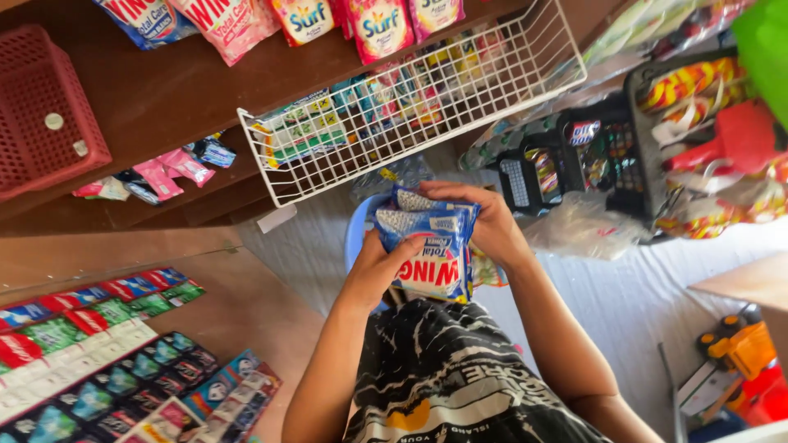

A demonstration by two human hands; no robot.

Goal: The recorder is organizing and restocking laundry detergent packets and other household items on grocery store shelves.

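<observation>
Two hands, left hand, right hand, fingers clenched around blue sachets, white wire basket rim near

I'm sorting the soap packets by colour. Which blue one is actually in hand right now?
The blue packet gripped between the left hand and right hand, above the lap; the other packets hang on the shelf.

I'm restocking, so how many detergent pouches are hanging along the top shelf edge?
5 show: blue, pink, yellow-pink, pink, and a partly cropped pink one. More may lie beyond the frame.
</observation>
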